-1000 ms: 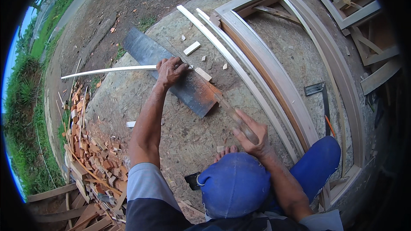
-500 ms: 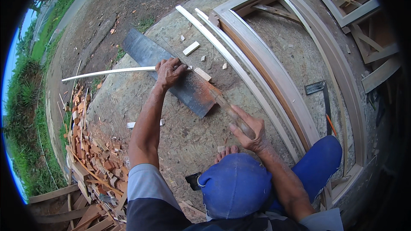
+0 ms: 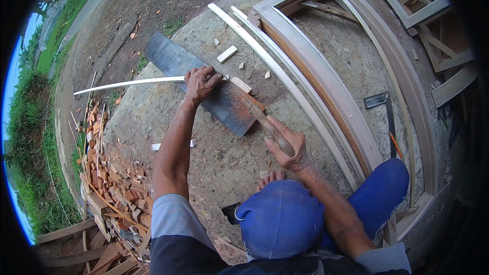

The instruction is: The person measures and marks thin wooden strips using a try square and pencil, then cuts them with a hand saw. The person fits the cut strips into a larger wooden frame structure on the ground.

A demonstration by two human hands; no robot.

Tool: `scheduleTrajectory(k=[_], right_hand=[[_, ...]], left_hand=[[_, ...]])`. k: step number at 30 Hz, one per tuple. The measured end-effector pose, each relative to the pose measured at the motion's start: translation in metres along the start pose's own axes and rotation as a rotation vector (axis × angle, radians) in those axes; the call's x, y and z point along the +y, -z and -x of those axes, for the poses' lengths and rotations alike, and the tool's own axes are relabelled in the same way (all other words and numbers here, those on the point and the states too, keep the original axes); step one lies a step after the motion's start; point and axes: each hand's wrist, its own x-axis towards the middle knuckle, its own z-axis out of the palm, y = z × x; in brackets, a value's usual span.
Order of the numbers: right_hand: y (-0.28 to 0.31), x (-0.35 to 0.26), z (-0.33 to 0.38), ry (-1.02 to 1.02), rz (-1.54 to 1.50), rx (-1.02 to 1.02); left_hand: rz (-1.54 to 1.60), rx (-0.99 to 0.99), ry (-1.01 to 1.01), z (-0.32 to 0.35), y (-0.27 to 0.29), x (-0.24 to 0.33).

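My left hand [image 3: 202, 82] is closed on the right end of a thin white wooden strip [image 3: 130, 84], holding it down on a dark, flat board [image 3: 173, 61]. The strip's other end juts out past the board to the left. My right hand [image 3: 289, 146] is wrapped round the wooden handle of a handsaw [image 3: 270, 126]. Its blade is seen almost edge-on and points toward the strip's end by my left fingers. Reddish sawdust covers the board's near end. A small pale wood block [image 3: 241, 85] lies beside the blade.
Long white strips [image 3: 270, 53] and a large curved wooden frame [image 3: 326, 81] lie to the right. A try square [image 3: 377, 101] and an orange pencil [image 3: 395, 145] rest inside the frame. Wood offcuts [image 3: 119, 183] are heaped at the lower left. My blue-clad knee [image 3: 382, 196] is at the lower right.
My right hand and the saw have moved forward and slightly left, toward the strip. My left hand stays on the strip in nearly the same place.
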Motion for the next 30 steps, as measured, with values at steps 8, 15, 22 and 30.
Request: scheduleTrajectory(k=[8,15,22,30], right_hand=[[0.041,-0.007,0.057,0.130,0.024,0.006],[0.002,0.008,-0.001,0.145,-0.006,0.077],[0.022,0.019,-0.025,0.407,0.251,0.079],[0.033,0.071,-0.036,0.609,0.896,-0.265]], left_hand=[[-0.012,0.028,-0.050,-0.002,-0.007,-0.009],[-0.016,0.076,-0.071,0.005,-0.006,-0.004],[0.040,0.258,-0.096,0.044,-0.021,0.002],[-0.100,0.140,-0.213,0.044,-0.007,0.011]])
